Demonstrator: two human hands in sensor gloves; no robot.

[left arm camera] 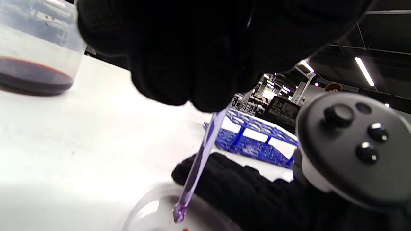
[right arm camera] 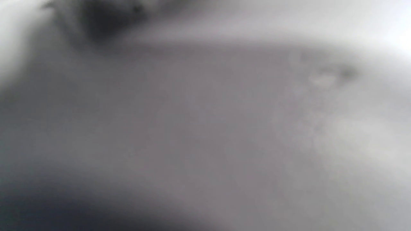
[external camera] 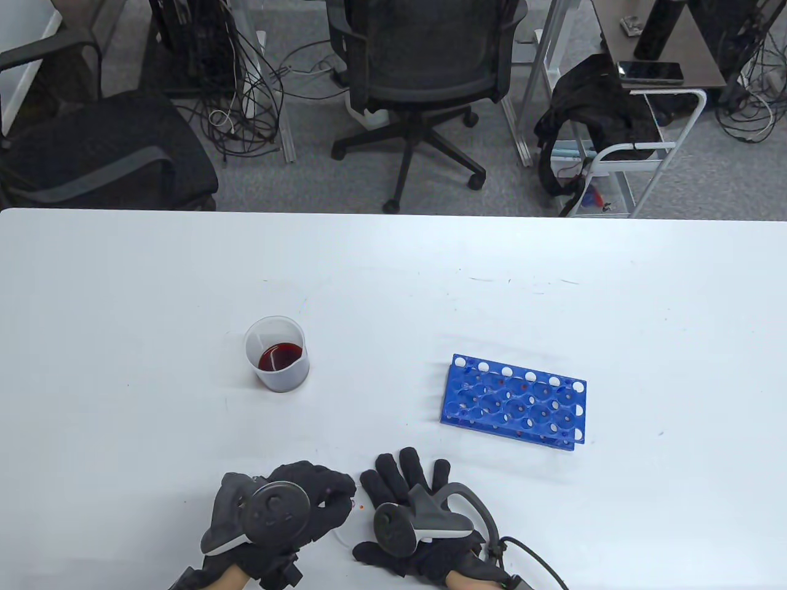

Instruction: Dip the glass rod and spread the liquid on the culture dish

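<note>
My left hand (external camera: 341, 495) pinches a clear glass rod (left arm camera: 200, 157) that slants down from its fingertips. The rod's rounded tip touches the inside of a clear culture dish (left arm camera: 151, 208), with a small red spot beside it. In the table view only a faint arc of the dish (external camera: 342, 537) shows between my hands. My right hand (external camera: 384, 498) lies flat with fingers spread at the dish's right side; its fingers (left arm camera: 231, 189) rest at the dish's rim. A plastic beaker (external camera: 276, 356) with dark red liquid stands behind my left hand. The right wrist view is a grey blur.
A blue test tube rack (external camera: 513, 402) lies to the right of the beaker, behind my right hand; it also shows in the left wrist view (left arm camera: 253, 138). The white table (external camera: 645, 319) ends at its far edge, with office chairs and cables beyond.
</note>
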